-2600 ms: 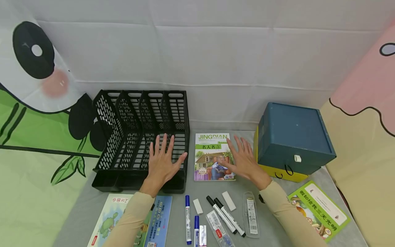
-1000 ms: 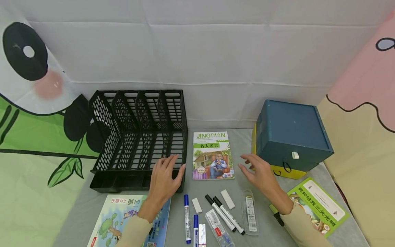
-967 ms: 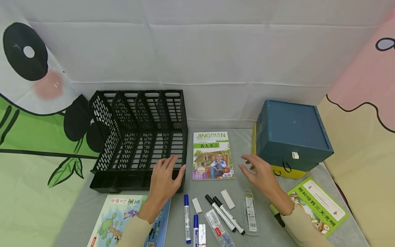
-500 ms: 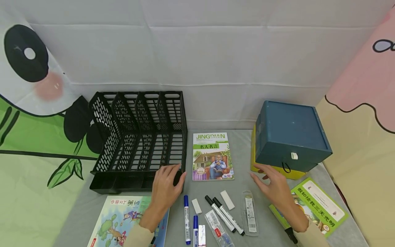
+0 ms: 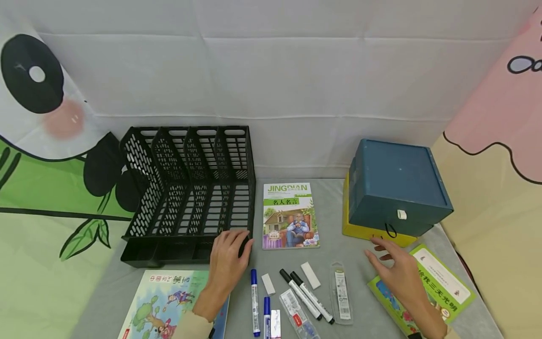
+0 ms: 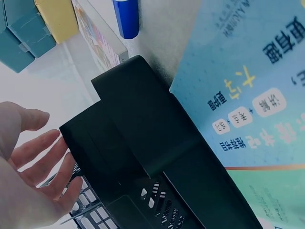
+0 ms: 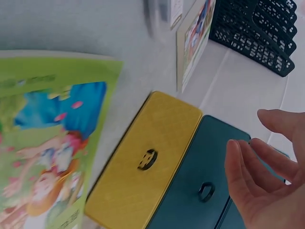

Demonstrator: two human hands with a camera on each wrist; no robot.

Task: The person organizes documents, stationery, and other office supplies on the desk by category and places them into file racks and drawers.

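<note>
In the head view my left hand (image 5: 227, 266) hovers at the front right corner of the black slotted rack (image 5: 169, 249), fingers loosely bent and holding nothing; whether it touches the rack I cannot tell. The left wrist view shows these fingers (image 6: 50, 162) beside the rack's dark edge (image 6: 138, 119). My right hand (image 5: 400, 273) is over the green book (image 5: 449, 278), in front of the yellow drawer box (image 5: 355, 230) and the blue one (image 5: 398, 179) on it. Its relaxed fingers hold nothing, and in the right wrist view the hand (image 7: 271, 167) is near the drawer fronts.
A JINGDIAN book (image 5: 290, 216) lies between rack and boxes. In front are blue markers (image 5: 255, 301), black-capped markers (image 5: 305, 294), white erasers (image 5: 311, 275) and clear plastic cases (image 5: 341, 294). A picture book (image 5: 156, 301) overlaps a blue one at the front left.
My right hand has moved from beside the JINGDIAN book rightward and toward the front, over the green book. My left hand has drawn back from inside the rack to its front edge.
</note>
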